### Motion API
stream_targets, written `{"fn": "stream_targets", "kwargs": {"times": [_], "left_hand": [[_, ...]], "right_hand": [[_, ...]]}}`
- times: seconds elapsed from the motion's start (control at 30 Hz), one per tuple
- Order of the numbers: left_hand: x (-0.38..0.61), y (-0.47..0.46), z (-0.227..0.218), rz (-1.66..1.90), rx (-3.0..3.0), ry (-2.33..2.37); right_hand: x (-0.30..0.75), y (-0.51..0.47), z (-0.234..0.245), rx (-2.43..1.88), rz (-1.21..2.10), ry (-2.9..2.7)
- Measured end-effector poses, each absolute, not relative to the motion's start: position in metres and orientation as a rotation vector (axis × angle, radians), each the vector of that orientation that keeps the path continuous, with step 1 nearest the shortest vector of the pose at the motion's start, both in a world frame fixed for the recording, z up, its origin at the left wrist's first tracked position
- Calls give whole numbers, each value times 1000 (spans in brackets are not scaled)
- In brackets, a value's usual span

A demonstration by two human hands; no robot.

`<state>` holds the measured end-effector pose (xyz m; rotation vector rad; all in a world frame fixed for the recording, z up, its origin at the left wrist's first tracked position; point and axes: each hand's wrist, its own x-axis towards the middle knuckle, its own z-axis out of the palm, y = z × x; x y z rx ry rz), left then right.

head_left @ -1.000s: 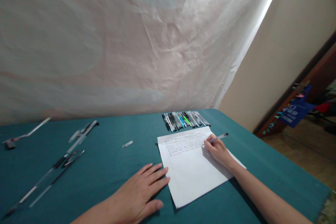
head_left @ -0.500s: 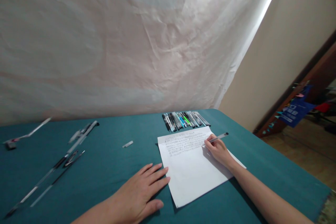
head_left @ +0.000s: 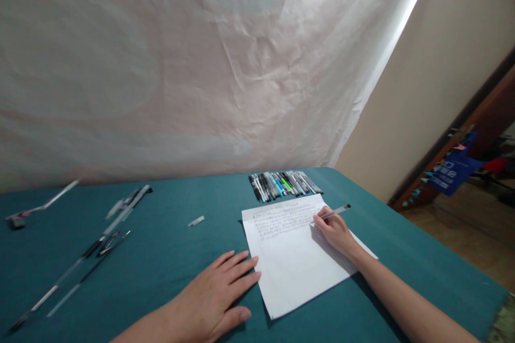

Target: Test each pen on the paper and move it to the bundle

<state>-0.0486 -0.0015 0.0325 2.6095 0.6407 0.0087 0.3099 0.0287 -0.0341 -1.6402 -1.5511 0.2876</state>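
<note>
A white sheet of paper lies on the green table, with lines of small handwriting across its upper part. My right hand rests on the sheet's right side, fingers pinched round a pen whose tip is at the end of a written line. The pen's dark end points up to the right. Flat on the table, my left hand has its fingers spread, the fingertips reaching the paper's left edge. A pen cap, pale and clear, lies beyond the left hand.
Behind the paper lies a row of many pens. Several pens and pen parts are spread on the left of the green table. A thin pale piece with a dark end sits far left. A hanging sheet backs the table.
Almost nothing differs. Both hands, the pen and the paper stay in the same places, with only a very slight shift of the view.
</note>
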Motion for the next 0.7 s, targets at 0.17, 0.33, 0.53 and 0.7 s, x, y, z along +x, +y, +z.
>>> {"fn": "stream_targets", "kwargs": {"times": [0.17,0.33,0.53,0.7], "left_hand": [[-48,-2,33,5,2605,643],[-50,0,29,57,2604,624],[-51,-1,29,56,2617,612],[-51,-1,29,93,2590,608]], "right_hand": [[308,26,-31,-1648,289,-1543],[307,25,-31,-1625,322,-1554],[308,26,-32,-1620,332,-1568],[310,28,-34,-1611,298,-1574]]}}
